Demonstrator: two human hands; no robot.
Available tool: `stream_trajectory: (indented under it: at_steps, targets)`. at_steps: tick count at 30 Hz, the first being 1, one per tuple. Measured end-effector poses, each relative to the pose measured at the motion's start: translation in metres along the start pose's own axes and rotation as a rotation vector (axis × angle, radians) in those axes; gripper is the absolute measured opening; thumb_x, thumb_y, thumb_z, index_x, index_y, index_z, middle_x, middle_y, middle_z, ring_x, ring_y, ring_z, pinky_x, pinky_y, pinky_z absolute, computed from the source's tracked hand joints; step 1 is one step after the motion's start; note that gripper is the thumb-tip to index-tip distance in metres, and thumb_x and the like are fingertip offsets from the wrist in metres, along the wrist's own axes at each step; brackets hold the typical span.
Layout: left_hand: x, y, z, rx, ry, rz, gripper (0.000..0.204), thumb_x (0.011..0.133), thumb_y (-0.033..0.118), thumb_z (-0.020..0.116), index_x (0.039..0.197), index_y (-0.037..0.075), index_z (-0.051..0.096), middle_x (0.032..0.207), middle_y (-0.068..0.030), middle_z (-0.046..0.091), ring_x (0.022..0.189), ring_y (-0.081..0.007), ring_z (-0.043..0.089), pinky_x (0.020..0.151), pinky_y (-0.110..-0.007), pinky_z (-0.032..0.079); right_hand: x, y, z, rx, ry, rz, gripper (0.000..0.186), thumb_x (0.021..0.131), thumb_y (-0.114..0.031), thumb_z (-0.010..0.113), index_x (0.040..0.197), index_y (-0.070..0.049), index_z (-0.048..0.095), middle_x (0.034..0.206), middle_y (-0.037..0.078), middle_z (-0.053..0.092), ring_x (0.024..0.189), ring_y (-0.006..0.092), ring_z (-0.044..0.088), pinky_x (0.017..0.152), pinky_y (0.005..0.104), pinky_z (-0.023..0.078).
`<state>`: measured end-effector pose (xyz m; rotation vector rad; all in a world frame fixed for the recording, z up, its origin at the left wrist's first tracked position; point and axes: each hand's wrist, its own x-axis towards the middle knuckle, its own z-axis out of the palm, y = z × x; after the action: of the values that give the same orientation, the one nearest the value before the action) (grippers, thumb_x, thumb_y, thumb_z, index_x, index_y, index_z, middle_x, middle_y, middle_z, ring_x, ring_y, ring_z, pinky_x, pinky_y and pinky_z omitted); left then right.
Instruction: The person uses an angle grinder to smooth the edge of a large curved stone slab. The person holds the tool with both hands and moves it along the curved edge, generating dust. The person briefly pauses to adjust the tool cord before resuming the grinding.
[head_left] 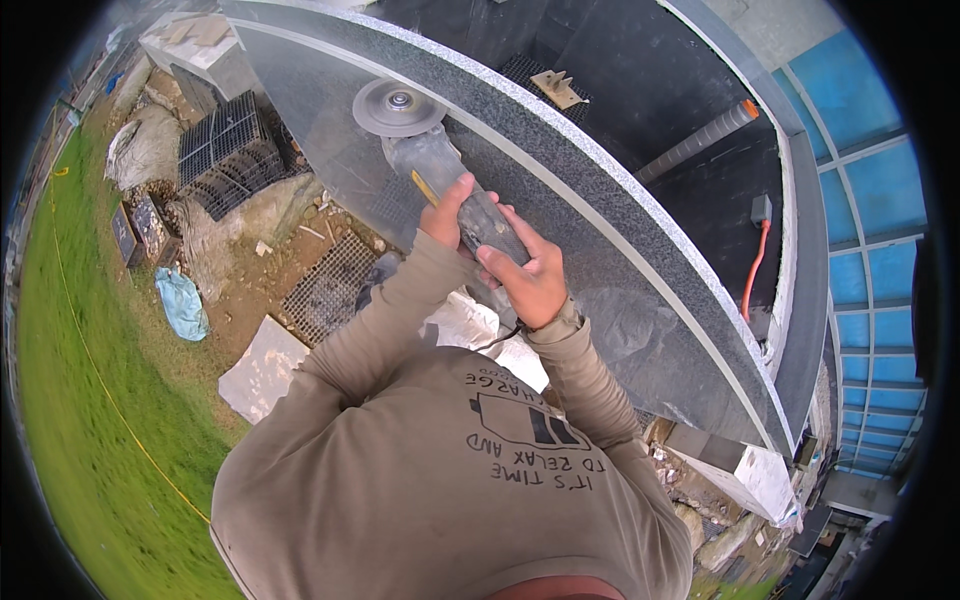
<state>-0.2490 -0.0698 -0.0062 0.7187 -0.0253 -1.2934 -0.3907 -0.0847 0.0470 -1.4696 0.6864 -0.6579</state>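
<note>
Fingers [490,255] round grinder [430,160], granite slab [620,210] beneath, grates [225,150] beside.

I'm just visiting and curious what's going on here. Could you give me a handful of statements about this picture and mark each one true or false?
1. Both hands hold the angle grinder. True: the left hand grips nearer the disc and the right hand grips the rear of the body.
2. The grinder's disc is at the grey granite slab. True.
3. The person wears thick work gloves. False: both hands are bare.
4. The slab is bright red. False: it is speckled grey with a polished face.
5. Green grass lies on the person's left. True.
6. An orange cable is wrapped around the grinder. False: it hangs far off to the right, behind the slab.
</note>
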Motion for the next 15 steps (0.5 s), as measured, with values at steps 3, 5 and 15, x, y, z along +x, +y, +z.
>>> stream_trajectory:
  at_steps: [3,5,15]
  targets:
    - [0.004,0.006,-0.003,-0.017,-0.041,-0.018,0.047,0.090,0.044,0.066,0.099,-0.002,0.061,0.092,-0.0177,0.066,0.091,-0.0313,0.068,0.083,-0.045,0.057,0.002,-0.001,0.005,0.017,0.028,0.014,0.060,0.088,-0.006,0.067,0.141,0.010,0.044,0.098,0.010,0.067,0.069,0.0094,0.059,0.059,0.0241,0.048]
    - [0.001,0.006,-0.003,-0.029,-0.062,-0.048,0.045,0.090,0.041,0.067,0.105,-0.001,0.058,0.095,-0.0152,0.066,0.088,-0.0293,0.069,0.076,-0.042,0.059,0.001,-0.001,0.005,0.016,0.041,0.009,0.059,0.088,-0.005,0.065,0.141,0.011,0.044,0.096,0.011,0.066,0.069,0.0103,0.059,0.059,0.0251,0.048]
    - [-0.040,-0.032,0.011,0.054,-0.105,0.020,0.042,0.093,0.040,0.062,0.105,0.000,0.058,0.096,-0.0159,0.065,0.093,-0.0310,0.067,0.084,-0.046,0.056,-0.046,-0.001,-0.027,-0.094,0.013,0.053,0.062,0.085,-0.007,0.069,0.141,0.008,0.046,0.115,0.015,0.062,0.082,0.0109,0.061,0.072,0.0246,0.049]
